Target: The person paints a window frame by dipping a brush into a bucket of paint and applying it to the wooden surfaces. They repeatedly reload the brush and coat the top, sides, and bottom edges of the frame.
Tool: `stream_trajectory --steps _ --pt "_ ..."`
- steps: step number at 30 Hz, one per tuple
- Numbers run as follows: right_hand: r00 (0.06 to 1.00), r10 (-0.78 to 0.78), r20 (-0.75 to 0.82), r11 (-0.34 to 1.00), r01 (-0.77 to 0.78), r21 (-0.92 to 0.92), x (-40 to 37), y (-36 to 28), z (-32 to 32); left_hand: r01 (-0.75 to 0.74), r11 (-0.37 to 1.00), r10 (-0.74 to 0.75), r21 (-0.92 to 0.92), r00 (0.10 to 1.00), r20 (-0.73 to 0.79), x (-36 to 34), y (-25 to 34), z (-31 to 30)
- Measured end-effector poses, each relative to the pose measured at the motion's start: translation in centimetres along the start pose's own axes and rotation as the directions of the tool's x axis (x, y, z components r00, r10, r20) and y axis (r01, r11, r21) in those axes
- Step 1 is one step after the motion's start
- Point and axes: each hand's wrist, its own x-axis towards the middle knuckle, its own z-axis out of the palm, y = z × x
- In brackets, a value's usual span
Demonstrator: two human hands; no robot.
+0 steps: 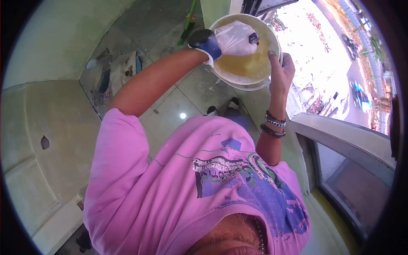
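Observation:
My left hand (238,38), in a thin whitish glove with a dark watch at the wrist, is closed in a fist inside the mouth of a white bucket (221,79). A small dark piece (253,38) shows at the fist; what it belongs to is hidden. Below the fist lies yellowish liquid (242,66) in the bucket. Bare and wearing bracelets, my right hand (281,70) grips the bucket's right rim, thumb on the inside and fingers outside. The bucket is tipped so that its inside faces me.
An open window (340,131) is on the right, with a road beyond it. On the tiled floor (170,100) lie a green-handled broom (187,32) and debris (121,70) by the left wall. A greenish wall panel (55,123) with a hole stands at left.

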Motion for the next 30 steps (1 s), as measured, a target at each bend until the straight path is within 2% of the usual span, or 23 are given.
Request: stream_trajectory --steps 7,8,12,15,18,22,26,28,30 --pt "0.999 0.034 -0.011 0.999 -0.034 0.000 0.1 -0.1 0.3 0.149 0.981 -0.149 -0.120 0.989 0.007 1.6 -1.5 3.6" --pt "0.999 0.034 -0.014 0.999 -0.034 0.009 -0.1 -0.3 0.4 0.092 0.995 -0.091 -0.021 0.995 0.044 1.6 -1.8 3.8" --pt "0.999 0.034 -0.028 0.999 -0.034 -0.030 -0.4 -0.7 0.6 0.144 0.988 -0.140 -0.049 0.988 0.069 1.7 -1.8 4.4" --pt "0.999 0.008 -0.034 1.000 -0.008 -0.005 -0.6 -0.9 0.9 0.131 0.989 -0.119 -0.072 0.981 0.150 1.3 -1.5 3.4" --pt "0.999 0.025 -0.026 0.999 -0.026 -0.038 -0.5 -0.9 0.7 0.159 0.985 -0.148 -0.061 0.977 0.154 1.2 -1.6 2.8" --pt "1.000 -0.006 -0.024 1.000 0.005 -0.027 -0.2 -0.2 0.9 0.087 0.996 -0.085 -0.004 0.983 0.163 0.7 -1.9 2.1" --pt "1.000 -0.007 -0.018 0.999 0.007 -0.034 -0.3 -0.3 1.1 0.057 0.993 -0.035 -0.100 0.977 0.213 0.4 -1.2 2.1" --pt "1.000 -0.013 -0.012 0.997 0.012 -0.073 -0.3 -0.5 1.1 0.093 0.995 -0.087 -0.025 0.980 0.179 0.7 -1.3 2.4" --pt "1.000 -0.015 -0.021 0.999 0.014 -0.037 -0.2 -0.6 1.4 0.093 0.995 -0.097 0.033 0.982 0.165 0.9 -1.4 2.0"
